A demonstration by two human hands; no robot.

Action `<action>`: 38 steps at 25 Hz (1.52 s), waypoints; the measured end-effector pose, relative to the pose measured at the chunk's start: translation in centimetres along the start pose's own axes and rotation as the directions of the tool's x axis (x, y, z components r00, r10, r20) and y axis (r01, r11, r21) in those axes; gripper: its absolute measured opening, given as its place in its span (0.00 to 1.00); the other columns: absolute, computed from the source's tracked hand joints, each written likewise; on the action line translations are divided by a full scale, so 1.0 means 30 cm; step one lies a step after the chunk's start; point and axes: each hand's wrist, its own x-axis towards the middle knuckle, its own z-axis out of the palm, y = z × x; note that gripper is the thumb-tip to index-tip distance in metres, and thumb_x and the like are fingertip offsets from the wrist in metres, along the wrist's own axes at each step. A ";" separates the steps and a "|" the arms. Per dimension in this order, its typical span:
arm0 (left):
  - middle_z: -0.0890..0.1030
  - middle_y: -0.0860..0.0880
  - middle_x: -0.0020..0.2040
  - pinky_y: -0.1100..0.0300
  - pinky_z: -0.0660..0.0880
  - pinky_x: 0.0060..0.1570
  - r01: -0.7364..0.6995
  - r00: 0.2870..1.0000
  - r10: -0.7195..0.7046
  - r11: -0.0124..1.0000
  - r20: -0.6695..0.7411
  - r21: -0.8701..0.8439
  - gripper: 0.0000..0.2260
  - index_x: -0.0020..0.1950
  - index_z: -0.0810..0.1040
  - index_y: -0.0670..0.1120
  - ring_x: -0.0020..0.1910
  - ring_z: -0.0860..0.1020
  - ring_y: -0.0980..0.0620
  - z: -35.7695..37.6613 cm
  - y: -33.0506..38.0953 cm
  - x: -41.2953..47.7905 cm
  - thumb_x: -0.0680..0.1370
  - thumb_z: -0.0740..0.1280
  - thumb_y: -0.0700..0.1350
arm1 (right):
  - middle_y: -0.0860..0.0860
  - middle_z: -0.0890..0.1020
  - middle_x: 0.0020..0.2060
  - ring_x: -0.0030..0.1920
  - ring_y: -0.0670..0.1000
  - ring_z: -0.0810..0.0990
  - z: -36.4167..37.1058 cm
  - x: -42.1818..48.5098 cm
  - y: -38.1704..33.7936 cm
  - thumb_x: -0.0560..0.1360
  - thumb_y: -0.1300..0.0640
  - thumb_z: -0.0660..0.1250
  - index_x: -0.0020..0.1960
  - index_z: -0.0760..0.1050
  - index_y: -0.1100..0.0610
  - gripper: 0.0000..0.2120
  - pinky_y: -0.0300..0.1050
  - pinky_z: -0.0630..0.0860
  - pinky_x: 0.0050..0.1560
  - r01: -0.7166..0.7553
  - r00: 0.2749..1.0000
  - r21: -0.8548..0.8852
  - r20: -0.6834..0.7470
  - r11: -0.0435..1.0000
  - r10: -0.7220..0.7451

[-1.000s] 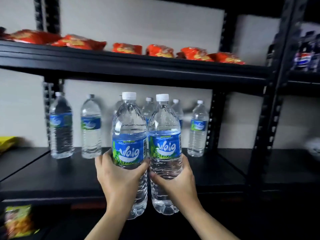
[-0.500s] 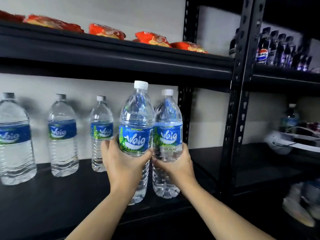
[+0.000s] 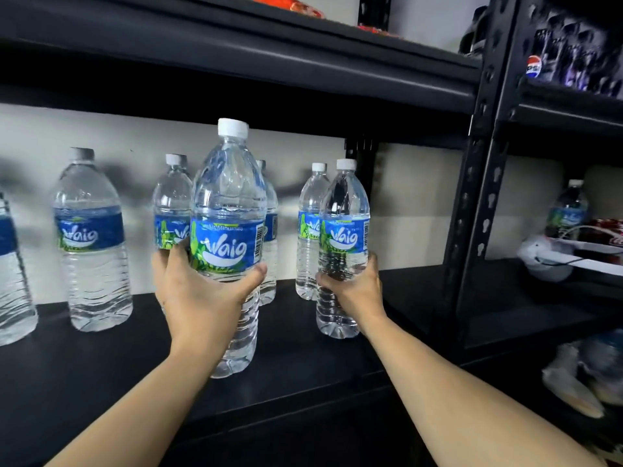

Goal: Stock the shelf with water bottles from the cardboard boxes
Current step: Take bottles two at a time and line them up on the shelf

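While the left hand [image 3: 199,291] is curling its fingers and thumb round the left bottle [image 3: 227,237] just under the label, the right hand [image 3: 354,288] is gripping the right bottle [image 3: 344,237] low on its body in the same way. Both bottles are standing upright over the shelf [image 3: 101,365]. The right bottle is sitting deeper in, just in front of a back bottle [image 3: 312,230]. The left bottle is sitting near the front edge, and whether its base is touching the board is not showing.

Bare black shelf is lying open between the two held bottles, to the right of the right bottle as far as the post [image 3: 478,183], and along the front strip. The upper shelf [image 3: 236,59] is hanging close over the left bottle's white cap. More bottles are lining the wall behind, with gaps between them.

All are showing clear ribbed plastic, white screw caps and blue-green labels. The shelf boards are looking matte, and the post is showing as perforated black metal.

The left hand's fingers are disappearing behind its bottle, which is also covering most of a hidden bottle [image 3: 269,230]. An edge bottle [image 3: 10,281] is running off the left side. In the next bay a far bottle [image 3: 568,210] is standing by red cans [image 3: 606,230] and a white object [image 3: 539,257], all blurred.
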 end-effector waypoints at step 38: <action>0.71 0.47 0.55 0.75 0.61 0.52 -0.025 1.000 0.024 0.999 -0.017 -0.046 0.33 0.60 0.77 0.42 0.49 0.69 0.57 0.082 -0.068 0.000 0.59 0.83 0.49 | 0.42 0.79 0.61 0.65 0.49 0.77 0.001 0.047 0.196 0.57 0.32 0.77 0.68 0.69 0.46 0.44 0.49 0.73 0.66 -0.077 0.891 -0.414 0.379 0.907 0.249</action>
